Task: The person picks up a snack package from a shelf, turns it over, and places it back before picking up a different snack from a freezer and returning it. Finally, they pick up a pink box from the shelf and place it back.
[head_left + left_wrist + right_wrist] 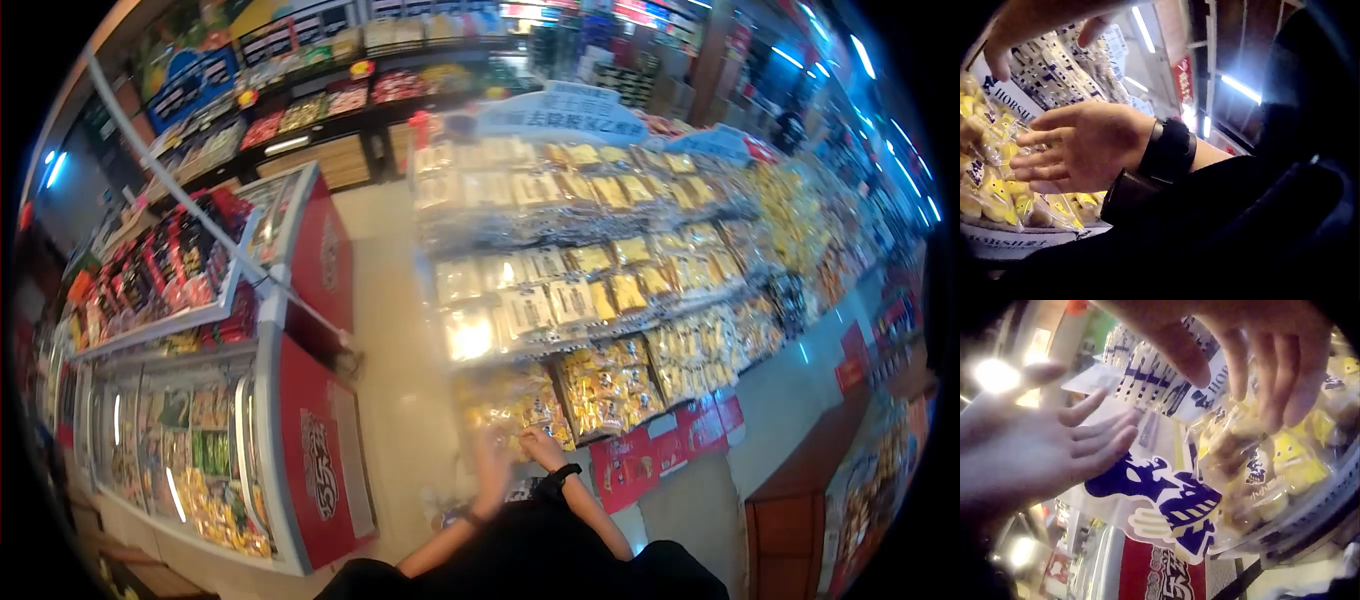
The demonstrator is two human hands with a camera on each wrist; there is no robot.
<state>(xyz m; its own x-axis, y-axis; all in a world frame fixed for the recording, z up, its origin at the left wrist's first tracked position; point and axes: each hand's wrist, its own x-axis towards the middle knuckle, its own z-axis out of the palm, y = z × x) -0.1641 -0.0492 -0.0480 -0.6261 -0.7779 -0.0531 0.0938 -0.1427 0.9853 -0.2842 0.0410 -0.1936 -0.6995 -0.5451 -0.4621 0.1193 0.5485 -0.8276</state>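
Packets [1288, 456]: right hand [1100, 147] and left hand [1041, 440] near these; fingers loosely open, empty; contact unclear. Best pinched by loose film, contents uncrushed.

Head view looks down from above; both wrist views face bagged goods [612, 388] closely.

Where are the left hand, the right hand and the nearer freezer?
Left hand [491, 472], head view: middle of the hand.
Right hand [543, 450], head view: middle of the hand.
Nearer freezer [300, 378], head view: red end panel.

A shop, shown by glass-topped freezers [180, 440] and tiered displays [610, 385] of packaged snacks [997, 181].
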